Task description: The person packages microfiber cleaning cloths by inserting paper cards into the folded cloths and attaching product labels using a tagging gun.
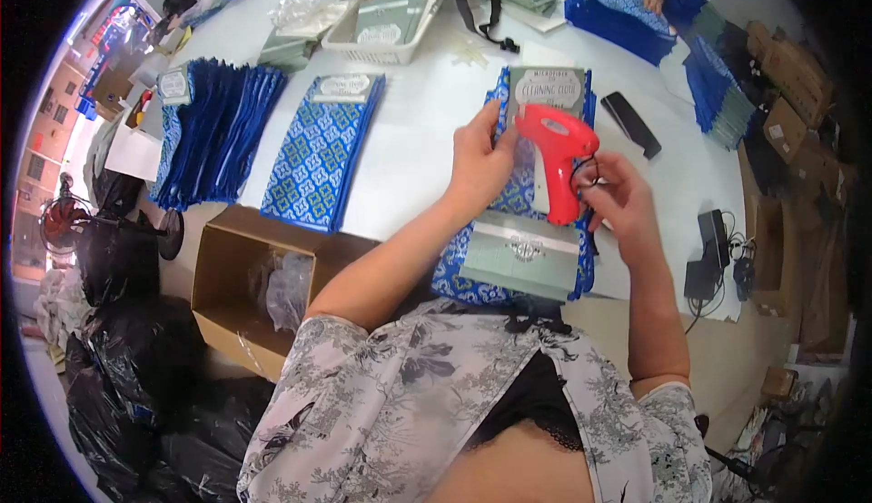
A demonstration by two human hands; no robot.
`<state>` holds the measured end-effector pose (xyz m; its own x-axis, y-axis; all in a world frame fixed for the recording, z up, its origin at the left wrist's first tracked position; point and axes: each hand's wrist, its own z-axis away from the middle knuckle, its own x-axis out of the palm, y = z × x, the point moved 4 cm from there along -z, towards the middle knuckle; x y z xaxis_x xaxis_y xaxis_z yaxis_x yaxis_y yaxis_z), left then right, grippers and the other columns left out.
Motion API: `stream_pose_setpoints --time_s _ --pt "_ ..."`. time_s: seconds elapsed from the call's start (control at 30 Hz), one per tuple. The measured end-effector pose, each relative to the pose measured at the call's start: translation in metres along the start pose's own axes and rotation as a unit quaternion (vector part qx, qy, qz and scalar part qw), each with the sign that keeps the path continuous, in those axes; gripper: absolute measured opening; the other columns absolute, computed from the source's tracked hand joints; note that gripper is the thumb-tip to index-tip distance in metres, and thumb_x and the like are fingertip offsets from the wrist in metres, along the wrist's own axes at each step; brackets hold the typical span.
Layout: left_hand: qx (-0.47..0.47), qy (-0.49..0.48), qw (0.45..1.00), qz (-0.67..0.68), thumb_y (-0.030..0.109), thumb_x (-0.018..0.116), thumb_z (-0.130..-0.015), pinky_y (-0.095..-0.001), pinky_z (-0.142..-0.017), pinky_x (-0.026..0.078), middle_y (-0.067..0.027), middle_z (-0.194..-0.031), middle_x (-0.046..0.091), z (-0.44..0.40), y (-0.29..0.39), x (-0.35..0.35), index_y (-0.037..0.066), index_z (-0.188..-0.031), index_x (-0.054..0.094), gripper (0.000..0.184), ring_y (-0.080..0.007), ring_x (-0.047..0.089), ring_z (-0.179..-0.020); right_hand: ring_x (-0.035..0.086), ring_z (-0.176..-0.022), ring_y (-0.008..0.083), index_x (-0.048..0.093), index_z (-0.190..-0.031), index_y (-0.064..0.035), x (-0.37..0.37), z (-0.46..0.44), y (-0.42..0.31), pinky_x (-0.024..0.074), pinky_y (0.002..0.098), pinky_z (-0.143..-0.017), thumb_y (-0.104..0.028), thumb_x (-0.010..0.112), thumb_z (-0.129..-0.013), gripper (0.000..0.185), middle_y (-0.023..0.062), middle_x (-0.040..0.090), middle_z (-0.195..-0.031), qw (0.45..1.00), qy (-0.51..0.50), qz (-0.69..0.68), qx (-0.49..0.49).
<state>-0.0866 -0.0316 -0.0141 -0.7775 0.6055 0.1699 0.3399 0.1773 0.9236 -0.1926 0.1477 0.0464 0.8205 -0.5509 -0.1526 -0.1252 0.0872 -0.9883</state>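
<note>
A red tagging gun (565, 162) is upright over a blue patterned cloth (520, 185) with a grey "cleaning cloth" label (548, 88) at its top. My right hand (616, 196) is at the gun's handle, its fingers bent round the trigger side. My left hand (483, 159) lies at the cloth's left edge by the label, fingers close together on the cloth; the gun's tip is beside it. Nearer to me, a second grey label (522, 253) lies on blue patterned cloth at the table edge.
Left of my hands lie a labelled cloth pile (322, 153) and a fanned blue stack (218, 130). A black phone (631, 124) and power adapters (708, 258) sit to the right. Farther back are a white basket (381, 47) and a co-worker's hands (652, 0). A cardboard box (259, 285) stands below left.
</note>
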Motion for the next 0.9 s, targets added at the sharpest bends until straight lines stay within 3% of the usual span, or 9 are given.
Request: stream_pose_setpoints --time_s 0.13,0.23,0.4,0.47,0.53,0.6,0.63,0.73,0.9 --pt "0.009 -0.011 1.0 -0.003 -0.001 0.058 -0.085 -0.03 -0.065 0.048 -0.0161 -0.083 0.07 -0.002 0.004 0.005 -0.002 -0.112 0.063 0.027 -0.0137 0.058 -0.065 0.062 -0.083 0.0096 0.063 -0.111 -0.0022 0.006 -0.002 -0.01 0.0495 0.023 -0.072 -0.003 0.061 -0.089 0.022 0.0028 0.065 -0.092 0.997 -0.02 0.065 -0.023" --pt "-0.02 -0.007 0.999 0.035 -0.004 0.057 -0.086 -0.0283 -0.068 0.048 -0.0146 -0.085 0.071 0.002 0.003 0.004 -0.001 -0.113 0.063 0.028 -0.0115 0.058 -0.069 0.06 -0.074 0.0084 0.07 -0.099 -0.0015 -0.005 -0.004 0.008 0.0437 0.0195 -0.06 -0.004 0.048 -0.091 0.024 0.0014 0.064 -0.08 0.999 -0.023 0.044 -0.009" --pt "0.012 -0.02 1.0 -0.007 -0.003 0.057 -0.087 -0.0282 -0.066 0.047 -0.0121 -0.084 0.069 0.001 -0.001 0.002 -0.001 -0.114 0.062 0.028 -0.0105 0.056 -0.067 0.058 -0.063 0.01 0.069 -0.099 0.0006 -0.023 0.008 0.007 0.0436 0.022 -0.053 0.003 0.043 -0.083 0.031 0.0037 0.064 -0.078 0.991 -0.098 -0.003 0.086" --pt "0.004 -0.023 1.0 0.006 -0.002 0.057 -0.087 -0.0288 -0.066 0.048 -0.0116 -0.086 0.07 -0.001 -0.004 0.001 -0.001 -0.115 0.062 0.028 -0.0106 0.056 -0.068 0.06 -0.064 0.0107 0.068 -0.092 0.0042 -0.019 0.017 -0.004 0.0467 0.0234 -0.056 0.005 0.046 -0.079 0.026 0.0072 0.066 -0.078 0.959 -0.21 0.189 0.022" --pt "-0.004 -0.028 1.0 0.004 -0.003 0.057 -0.087 -0.0288 -0.067 0.048 -0.0118 -0.087 0.07 -0.002 -0.005 0.001 -0.001 -0.115 0.062 0.029 -0.0107 0.057 -0.069 0.062 -0.067 0.0151 0.067 -0.084 0.0077 -0.018 0.024 -0.029 0.0494 0.026 -0.059 0.008 0.045 -0.074 0.023 0.0148 0.068 -0.08 0.953 -0.242 0.179 -0.036" --pt "-0.012 -0.033 0.999 0.003 -0.003 0.057 -0.087 -0.0289 -0.069 0.049 -0.012 -0.089 0.071 -0.001 -0.006 0.001 -0.002 -0.116 0.061 0.029 -0.0109 0.058 -0.071 0.063 -0.07 0.0204 0.066 -0.08 0.0091 -0.018 0.03 -0.059 0.05 0.0278 -0.06 0.011 0.044 -0.07 0.024 0.0219 0.068 -0.083 0.937 -0.312 -0.022 -0.154" --pt "-0.008 -0.028 0.999 0.015 -0.003 0.057 -0.087 -0.0286 -0.071 0.049 -0.0124 -0.09 0.071 0.0 -0.005 0.002 -0.002 -0.116 0.062 0.03 -0.0112 0.059 -0.073 0.063 -0.07 0.0239 0.066 -0.079 0.0098 -0.023 0.022 -0.053 0.049 0.0284 -0.061 0.014 0.045 -0.065 0.026 0.0228 0.067 -0.08 0.928 -0.301 -0.099 -0.197" --pt "-0.006 -0.021 0.999 0.027 -0.004 0.057 -0.087 -0.028 -0.075 0.049 -0.0129 -0.094 0.071 0.001 0.0 0.004 -0.001 -0.116 0.062 0.03 -0.0117 0.061 -0.079 0.062 -0.077 0.0126 0.067 -0.086 0.0025 -0.026 -0.005 -0.013 0.0442 0.0224 -0.061 0.012 0.05 -0.074 0.023 0.0098 0.069 -0.093 0.987 -0.026 0.04 -0.153" --pt "-0.044 -0.067 0.996 -0.032 -0.004 0.052 -0.094 -0.0279 -0.091 0.047 -0.0106 -0.114 0.067 0.003 0.004 0.0 -0.003 -0.121 0.057 0.028 -0.014 0.061 -0.103 0.055 -0.072 0.0053 0.068 -0.091 -0.0012 -0.002 -0.004 0.013 0.0406 0.0191 -0.058 0.005 0.061 -0.082 0.013 0.0038 0.068 -0.097 0.979 -0.072 0.079 -0.174"
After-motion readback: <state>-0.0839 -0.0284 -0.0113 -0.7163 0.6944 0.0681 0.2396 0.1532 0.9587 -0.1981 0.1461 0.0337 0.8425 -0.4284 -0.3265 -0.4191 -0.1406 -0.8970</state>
